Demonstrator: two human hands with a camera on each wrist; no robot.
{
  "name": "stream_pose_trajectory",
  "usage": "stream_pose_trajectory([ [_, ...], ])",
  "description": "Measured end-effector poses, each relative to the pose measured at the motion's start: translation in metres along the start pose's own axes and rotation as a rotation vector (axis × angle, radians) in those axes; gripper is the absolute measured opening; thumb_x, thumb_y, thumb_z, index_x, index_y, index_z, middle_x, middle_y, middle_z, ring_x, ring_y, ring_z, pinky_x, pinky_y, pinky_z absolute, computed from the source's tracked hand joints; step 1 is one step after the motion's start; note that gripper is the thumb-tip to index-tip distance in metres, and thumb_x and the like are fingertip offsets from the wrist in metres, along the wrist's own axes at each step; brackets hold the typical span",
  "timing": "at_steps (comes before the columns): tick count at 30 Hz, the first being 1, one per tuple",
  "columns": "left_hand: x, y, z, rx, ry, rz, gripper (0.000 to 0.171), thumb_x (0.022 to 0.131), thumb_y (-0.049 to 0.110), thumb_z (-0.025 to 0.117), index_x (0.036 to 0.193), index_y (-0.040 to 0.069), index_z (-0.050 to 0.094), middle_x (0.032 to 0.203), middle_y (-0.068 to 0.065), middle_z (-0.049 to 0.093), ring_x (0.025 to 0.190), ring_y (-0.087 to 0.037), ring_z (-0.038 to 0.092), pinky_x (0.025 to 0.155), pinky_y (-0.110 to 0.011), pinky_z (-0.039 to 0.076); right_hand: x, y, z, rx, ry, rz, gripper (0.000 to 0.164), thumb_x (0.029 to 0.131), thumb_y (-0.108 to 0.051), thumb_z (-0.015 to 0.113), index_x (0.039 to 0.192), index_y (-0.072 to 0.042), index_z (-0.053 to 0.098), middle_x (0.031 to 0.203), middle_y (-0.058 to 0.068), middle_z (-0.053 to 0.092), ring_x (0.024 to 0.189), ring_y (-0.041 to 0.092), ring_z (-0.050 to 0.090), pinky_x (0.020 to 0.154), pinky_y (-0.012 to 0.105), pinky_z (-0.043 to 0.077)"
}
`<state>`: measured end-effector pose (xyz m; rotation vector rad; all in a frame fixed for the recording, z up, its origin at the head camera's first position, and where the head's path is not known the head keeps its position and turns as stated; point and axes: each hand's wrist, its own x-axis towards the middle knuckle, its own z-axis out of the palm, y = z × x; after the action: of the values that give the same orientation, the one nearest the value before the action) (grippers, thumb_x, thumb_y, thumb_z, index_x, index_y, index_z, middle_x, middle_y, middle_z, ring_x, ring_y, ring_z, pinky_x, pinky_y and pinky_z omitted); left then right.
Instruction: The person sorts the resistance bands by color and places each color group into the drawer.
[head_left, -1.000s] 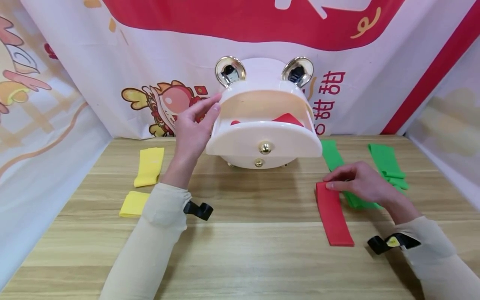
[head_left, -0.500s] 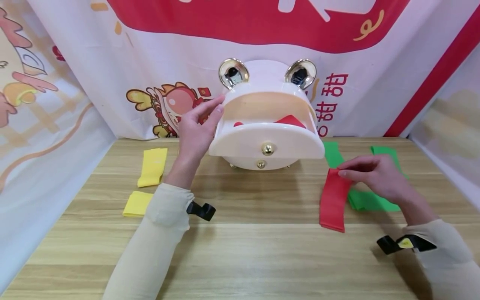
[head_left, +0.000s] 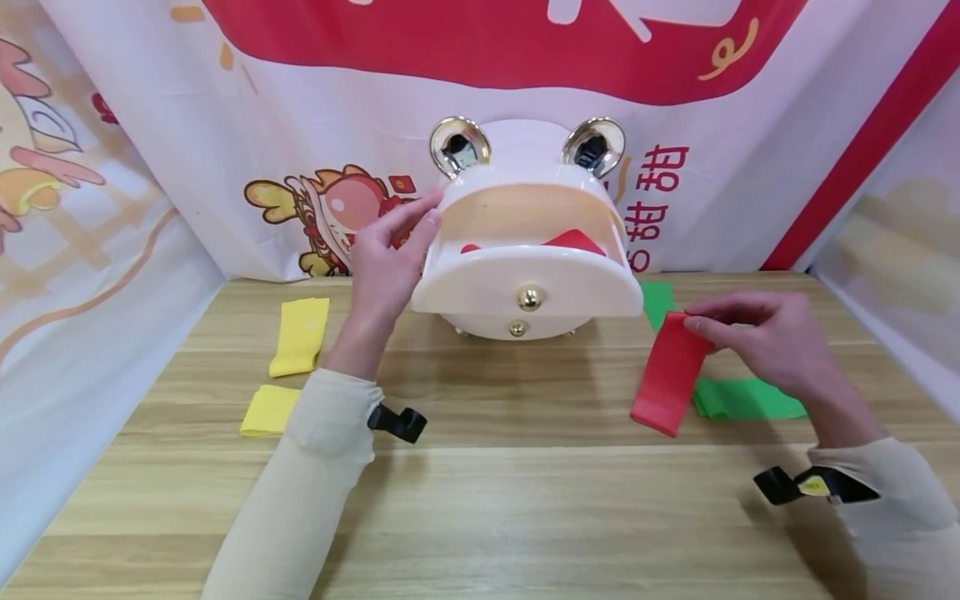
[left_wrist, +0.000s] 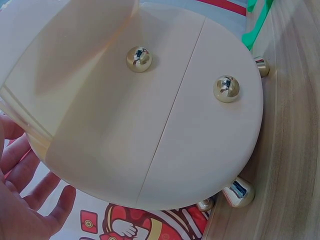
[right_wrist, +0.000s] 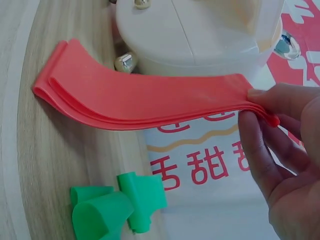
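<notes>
My right hand (head_left: 780,342) pinches one end of a folded red elastic band (head_left: 667,379) between thumb and fingers. The band's layers hang down at a slant to the left, and the right wrist view shows them curving away from the fingertips. At the left side of a white frog-shaped drawer box (head_left: 517,325) is my left hand (head_left: 386,267), its fingertips at the upper edge near the opening. The left wrist view shows those fingers (left_wrist: 62,205) loosely spread beside the box. The upper drawer (head_left: 480,283) stands pulled out, with red pieces (head_left: 573,240) showing inside.
Two yellow folded bands (head_left: 300,335) lie at the left of the wooden table (head_left: 510,517). Green bands (head_left: 750,400) lie at the right, partly behind my right hand. A printed cloth (head_left: 360,92) hangs behind the box.
My right hand has lifted the red band off the table, moving up and slightly right, and the band's lower end now hangs. My left hand has stayed by the box.
</notes>
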<state>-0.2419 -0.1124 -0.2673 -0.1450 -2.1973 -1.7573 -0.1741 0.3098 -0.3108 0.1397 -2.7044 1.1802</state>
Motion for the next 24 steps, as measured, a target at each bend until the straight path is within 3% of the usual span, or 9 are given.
stream_pose_trajectory([
  [6, 0.0, 0.0, -0.002, -0.002, -0.004, -0.003, 0.035, 0.105, 0.044, 0.066, 0.137, 0.035, 0.072, 0.145, 0.011, 0.068, 0.133, -0.008, 0.059, 0.102, -0.035, 0.062, -0.001, -0.01, 0.001, 0.02, 0.117, -0.027, 0.035, 0.097, -0.027, 0.079, 0.125, -0.007, 0.077, 0.091, -0.03, 0.072, 0.081, 0.001, 0.07, 0.065, 0.016, 0.058],
  [14, 0.001, 0.0, -0.001, -0.01, 0.002, 0.009, 0.034, 0.104, 0.043, 0.067, 0.136, 0.034, 0.073, 0.143, 0.01, 0.07, 0.133, -0.007, 0.06, 0.104, -0.034, 0.061, 0.004, -0.023, 0.002, 0.139, 0.259, -0.088, 0.028, 0.096, -0.018, 0.08, 0.117, 0.0, 0.079, 0.085, -0.026, 0.076, 0.071, -0.001, 0.073, 0.063, 0.012, 0.056],
  [24, 0.001, -0.002, 0.001, -0.012, 0.012, 0.023, 0.034, 0.104, 0.042, 0.068, 0.135, 0.032, 0.074, 0.141, 0.009, 0.071, 0.131, -0.007, 0.061, 0.104, -0.033, 0.061, 0.012, -0.062, -0.013, 0.143, 0.442, -0.089, 0.033, 0.094, -0.025, 0.082, 0.123, -0.009, 0.08, 0.092, -0.028, 0.074, 0.083, -0.002, 0.069, 0.074, 0.006, 0.054],
])
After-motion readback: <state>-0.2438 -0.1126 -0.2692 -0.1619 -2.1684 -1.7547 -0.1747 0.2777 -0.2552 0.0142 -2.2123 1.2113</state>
